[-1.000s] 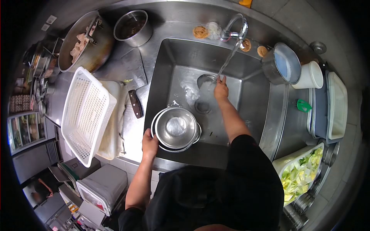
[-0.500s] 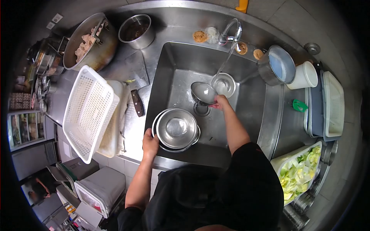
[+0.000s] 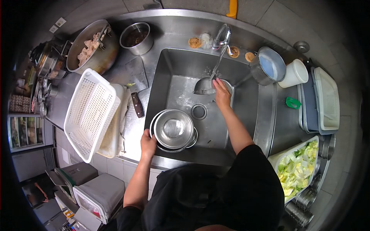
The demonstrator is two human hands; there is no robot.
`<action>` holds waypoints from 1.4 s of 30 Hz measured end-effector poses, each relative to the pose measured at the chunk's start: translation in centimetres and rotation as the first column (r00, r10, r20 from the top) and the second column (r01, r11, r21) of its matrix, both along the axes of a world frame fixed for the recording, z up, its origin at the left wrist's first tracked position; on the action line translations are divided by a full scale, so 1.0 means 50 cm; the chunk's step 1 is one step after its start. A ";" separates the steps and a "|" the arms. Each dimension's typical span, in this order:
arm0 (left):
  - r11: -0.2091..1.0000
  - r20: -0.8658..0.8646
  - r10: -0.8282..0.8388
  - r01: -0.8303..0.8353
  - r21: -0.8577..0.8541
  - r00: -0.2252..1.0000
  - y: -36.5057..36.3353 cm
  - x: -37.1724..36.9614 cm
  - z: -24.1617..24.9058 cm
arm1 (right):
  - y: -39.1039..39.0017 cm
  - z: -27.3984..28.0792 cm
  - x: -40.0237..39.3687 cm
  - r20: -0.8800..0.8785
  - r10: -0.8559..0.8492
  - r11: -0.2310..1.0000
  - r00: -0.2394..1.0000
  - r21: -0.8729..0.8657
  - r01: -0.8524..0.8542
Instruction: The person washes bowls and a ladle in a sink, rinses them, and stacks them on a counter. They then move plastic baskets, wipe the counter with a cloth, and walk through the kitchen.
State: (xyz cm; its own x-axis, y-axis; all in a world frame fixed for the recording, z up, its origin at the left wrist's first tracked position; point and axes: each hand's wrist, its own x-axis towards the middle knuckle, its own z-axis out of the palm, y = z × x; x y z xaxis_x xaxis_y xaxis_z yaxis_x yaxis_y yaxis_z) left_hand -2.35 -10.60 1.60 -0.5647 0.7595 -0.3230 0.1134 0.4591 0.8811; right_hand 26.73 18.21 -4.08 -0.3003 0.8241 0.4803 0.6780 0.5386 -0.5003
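My left hand (image 3: 148, 143) is closed on the rim of a steel pot (image 3: 153, 121) at the sink's near left corner. Nested in that pot is a shiny steel bowl (image 3: 174, 129). Under the running tap (image 3: 222, 40), my right hand (image 3: 222, 94) grips a second steel bowl (image 3: 204, 86), which is tipped on its side. Water falls onto this bowl close to my fingertips. Behind my right hand, part of another round metal bowl (image 3: 230, 87) shows. The sink drain (image 3: 199, 111) lies between my hands.
Left of the sink are a knife (image 3: 137, 104), a cleaver (image 3: 138, 73), a white perforated basket (image 3: 92, 109) and a big pot of meat (image 3: 106, 54). On the right stand a metal pot (image 3: 266, 73), a white tub (image 3: 295, 75) and a container of cut lettuce (image 3: 298, 169).
My right hand has tilted its bowl further over and moved it away from the drain, uncovering it. My left hand stays on the pot. The whole view has shifted slightly.
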 end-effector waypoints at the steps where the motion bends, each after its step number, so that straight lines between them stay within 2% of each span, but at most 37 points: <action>1: 1.000 0.030 0.004 -0.004 0.015 1.000 0.002 0.001 0.004 | -0.006 0.010 0.007 -0.042 -0.005 0.998 0.999 0.057 0.007; 6: 0.998 0.028 -0.067 0.067 0.000 0.997 0.007 -0.002 0.013 | -0.007 0.063 -0.018 -0.148 0.009 0.992 0.989 0.125 0.010; 12: 0.998 0.015 0.005 -0.006 0.060 1.000 0.003 0.001 0.034 | 0.009 0.102 -0.051 -0.199 0.027 0.987 0.980 0.160 0.006; 15: 0.996 0.029 0.034 -0.036 0.078 0.999 0.002 0.000 0.047 | -0.009 0.111 -0.024 -0.228 -0.031 0.992 0.973 0.114 0.059; 17: 0.998 -0.006 0.029 -0.028 0.054 1.000 0.003 -0.007 0.047 | -0.025 0.108 -0.001 -0.376 -0.099 0.986 0.921 0.088 0.142; 19: 0.998 0.000 0.029 -0.029 0.058 1.000 0.008 -0.008 0.047 | -0.032 0.101 0.013 -0.383 -0.151 0.981 0.911 0.057 0.186; 21: 0.996 0.041 0.040 -0.043 0.076 0.998 0.017 -0.001 0.061 | -0.038 0.097 0.021 -0.516 -0.281 0.959 0.809 -0.129 0.251; 22: 0.996 0.064 0.029 -0.034 0.085 0.998 0.019 -0.002 0.054 | -0.037 0.094 0.024 -0.516 -0.285 0.958 0.808 -0.127 0.256; 24: 0.993 0.084 0.014 -0.024 0.115 0.996 0.030 0.005 0.064 | -0.033 0.109 0.006 -0.494 -0.370 0.927 0.787 -0.251 0.278; 27: 0.986 0.167 0.019 -0.047 0.162 0.986 0.060 0.023 0.090 | -0.020 0.119 -0.029 -0.458 -0.278 0.960 0.844 -0.151 0.234; 29: 0.988 0.106 -0.017 0.001 0.154 0.994 0.079 0.028 0.100 | -0.034 0.124 -0.059 -0.434 -0.250 0.968 0.865 -0.131 0.214; 31: 0.970 0.166 -0.012 -0.029 0.242 0.986 0.103 0.038 0.099 | -0.069 0.126 -0.088 -0.399 -0.194 0.975 0.896 -0.180 0.132; 32: 0.973 0.250 -0.001 -0.057 0.222 0.968 0.115 0.038 0.088 | -0.087 0.120 -0.101 -0.382 -0.203 0.972 0.901 -0.191 0.138; 33: 0.936 0.301 0.025 -0.127 0.327 0.953 0.132 0.053 0.082 | -0.110 0.124 -0.112 -0.401 -0.194 0.970 0.895 -0.217 0.113; 35: 0.961 0.443 0.063 -0.173 0.214 0.894 0.149 0.056 0.078 | -0.150 0.128 -0.131 -0.357 -0.263 0.902 0.897 -0.420 0.097; 36: 0.963 0.446 0.059 -0.168 0.209 0.893 0.156 0.056 0.077 | -0.161 0.113 -0.139 -0.412 -0.238 0.911 0.880 -0.409 0.054; 38: 0.993 0.299 0.066 -0.092 0.072 0.952 0.164 0.048 0.072 | -0.178 0.101 -0.144 -0.458 -0.199 0.915 0.866 -0.404 -0.003; 39: 0.988 0.187 0.051 -0.076 0.131 0.981 0.167 0.040 0.038 | -0.183 0.103 -0.144 -0.455 -0.241 0.855 0.857 -0.518 -0.035; 40: 0.990 0.189 0.039 -0.064 0.124 0.981 0.165 0.028 0.003 | -0.189 0.098 -0.142 -0.405 -0.245 0.835 0.881 -0.550 -0.020; 41: 0.999 0.053 0.017 -0.019 0.047 0.998 0.160 0.012 -0.038 | -0.195 0.086 -0.141 -0.355 -0.247 0.814 0.902 -0.581 -0.006; 42: 0.999 -0.082 -0.016 0.013 -0.035 0.997 0.169 0.026 0.007 | -0.201 0.082 -0.141 -0.373 -0.227 0.828 0.900 -0.560 -0.023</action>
